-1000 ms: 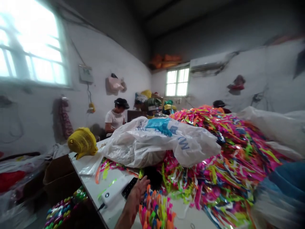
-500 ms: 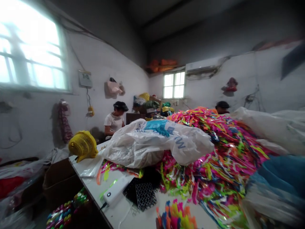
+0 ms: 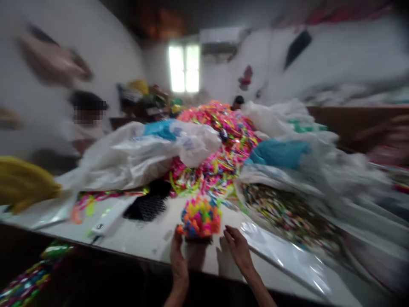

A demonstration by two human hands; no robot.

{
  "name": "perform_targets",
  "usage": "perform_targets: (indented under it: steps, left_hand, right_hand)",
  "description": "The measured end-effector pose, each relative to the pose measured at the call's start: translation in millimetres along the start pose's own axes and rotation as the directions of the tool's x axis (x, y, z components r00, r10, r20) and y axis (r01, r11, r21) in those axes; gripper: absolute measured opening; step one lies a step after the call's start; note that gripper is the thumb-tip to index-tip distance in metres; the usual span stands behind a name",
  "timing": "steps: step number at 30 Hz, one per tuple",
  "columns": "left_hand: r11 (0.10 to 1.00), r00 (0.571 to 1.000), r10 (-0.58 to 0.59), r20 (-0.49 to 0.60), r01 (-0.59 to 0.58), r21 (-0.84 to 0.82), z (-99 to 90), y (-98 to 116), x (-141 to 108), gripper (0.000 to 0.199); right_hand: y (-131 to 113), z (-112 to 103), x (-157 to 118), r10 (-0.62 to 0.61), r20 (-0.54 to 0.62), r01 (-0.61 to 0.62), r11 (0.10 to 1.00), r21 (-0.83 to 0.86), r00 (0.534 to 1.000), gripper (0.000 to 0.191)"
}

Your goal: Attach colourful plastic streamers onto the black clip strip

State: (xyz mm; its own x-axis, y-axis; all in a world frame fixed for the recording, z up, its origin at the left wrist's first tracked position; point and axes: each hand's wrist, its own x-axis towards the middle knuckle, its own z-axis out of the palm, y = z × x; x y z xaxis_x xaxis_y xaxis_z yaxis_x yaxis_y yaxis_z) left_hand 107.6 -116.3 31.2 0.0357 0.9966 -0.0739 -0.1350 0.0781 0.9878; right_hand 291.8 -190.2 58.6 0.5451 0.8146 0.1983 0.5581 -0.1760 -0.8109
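Frame is motion-blurred. Both hands sit at the near edge of the table (image 3: 137, 238), flanking a bright multicolour bundle (image 3: 200, 217) that stands just in front of them. Left hand (image 3: 178, 260) has its fingers up against the bundle's base, looks like a steadying touch; a closed grip can't be told. Right hand (image 3: 238, 251) is released, fingers spread, just beside the bundle, not on it. Feed stock probably heaped within reach: coloured strip pile (image 3: 220, 145) behind, white bag (image 3: 137, 153) left, black mesh piece (image 3: 148, 207) and white box (image 3: 110, 217) nearby.
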Motion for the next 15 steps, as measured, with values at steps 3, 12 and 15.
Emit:
perform_targets:
  steps: [3, 12, 15]
  left_hand:
    - [0.997, 0.998, 0.024, -0.056, -0.028, -0.078, -5.2, -17, -32, 0.057]
    - [0.979, 0.860, -0.178, 0.479, 0.105, 0.174, 22.4, -10, -111, 0.041]
    - [0.977, 0.792, -0.154, 0.591, 0.032, 0.212, 34.3, -4, -115, 0.043]
  right_hand:
    - [26, -45, -20, -0.027, -0.033, 0.014, 0.941, -0.338, 0.999, 0.037]
    - [75, -107, -29, 0.027, 0.137, 0.107, 0.484, -0.869, 0.990, 0.026]
    - [80, -101, -33, -0.073, 0.152, 0.169, 0.473, -0.865, 0.986, 0.027]
